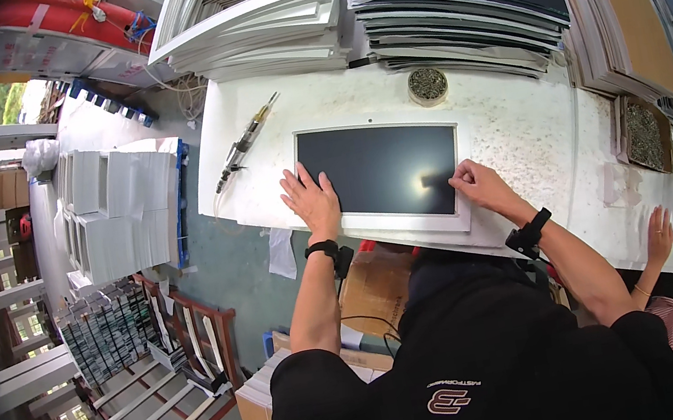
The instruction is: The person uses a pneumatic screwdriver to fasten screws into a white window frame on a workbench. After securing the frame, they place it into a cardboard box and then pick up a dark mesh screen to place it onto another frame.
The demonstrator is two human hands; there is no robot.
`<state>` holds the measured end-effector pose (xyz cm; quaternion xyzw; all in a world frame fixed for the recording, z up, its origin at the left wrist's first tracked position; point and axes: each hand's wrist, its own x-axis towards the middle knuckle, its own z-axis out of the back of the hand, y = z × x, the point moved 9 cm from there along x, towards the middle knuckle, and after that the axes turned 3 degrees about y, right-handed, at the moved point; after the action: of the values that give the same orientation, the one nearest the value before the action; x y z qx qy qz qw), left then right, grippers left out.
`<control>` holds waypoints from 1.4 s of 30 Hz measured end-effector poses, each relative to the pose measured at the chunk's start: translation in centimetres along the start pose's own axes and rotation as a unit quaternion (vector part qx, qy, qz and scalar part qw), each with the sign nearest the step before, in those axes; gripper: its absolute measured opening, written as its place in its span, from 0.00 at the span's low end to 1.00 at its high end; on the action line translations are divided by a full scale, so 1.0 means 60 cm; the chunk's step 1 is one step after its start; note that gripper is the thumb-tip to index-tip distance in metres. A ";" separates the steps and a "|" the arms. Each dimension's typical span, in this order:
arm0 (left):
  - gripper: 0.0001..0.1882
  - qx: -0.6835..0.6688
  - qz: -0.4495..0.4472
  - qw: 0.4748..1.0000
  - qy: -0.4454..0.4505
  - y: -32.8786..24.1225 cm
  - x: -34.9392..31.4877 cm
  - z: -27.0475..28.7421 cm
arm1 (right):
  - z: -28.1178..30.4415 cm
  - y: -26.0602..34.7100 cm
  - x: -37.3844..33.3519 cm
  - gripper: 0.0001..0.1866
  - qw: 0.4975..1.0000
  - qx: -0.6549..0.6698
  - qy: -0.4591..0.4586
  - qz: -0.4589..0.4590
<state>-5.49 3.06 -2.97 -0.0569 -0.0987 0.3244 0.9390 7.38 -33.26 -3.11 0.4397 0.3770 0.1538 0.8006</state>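
Observation:
A dark flat screen panel (374, 170) lies inside a white frame (411, 227) at the near side of the white worktable. My left hand (314, 204) rests flat on the frame's left side, fingers spread, its fingertips at the panel's left edge. At the right side of the same frame, my right hand (479, 184) is closed in a pinch over the panel's edge. Whatever is between those fingertips, if anything, cannot be made out. A small dark patch beside them on the panel may be a reflection.
An electric screwdriver (242, 148) lies left of the frame. Beyond it stand a round tub of screws (428, 86), stacked white frames (256, 50) and stacked dark panels (458, 3). A box of small metal parts (642, 134) and a co-worker's hand (659, 235) are at right.

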 end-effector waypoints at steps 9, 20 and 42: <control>0.34 0.017 -0.026 0.999 -0.029 -0.008 0.002 -0.011 | 0.005 -0.007 0.010 0.15 0.998 -0.030 0.001 0.053; 0.25 -0.225 0.008 0.974 -0.022 -0.025 -0.205 0.104 | 0.008 -0.056 -0.010 0.19 0.992 0.119 0.042 0.021; 0.16 -0.383 0.196 0.815 0.388 0.000 -0.792 -0.161 | 0.017 -0.105 -0.007 0.16 0.969 0.242 0.013 0.049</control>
<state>-39.93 -26.85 -19.44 -0.5513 0.1704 0.3889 0.7182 7.32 -37.67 -7.74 0.6365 0.3913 0.1024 0.6567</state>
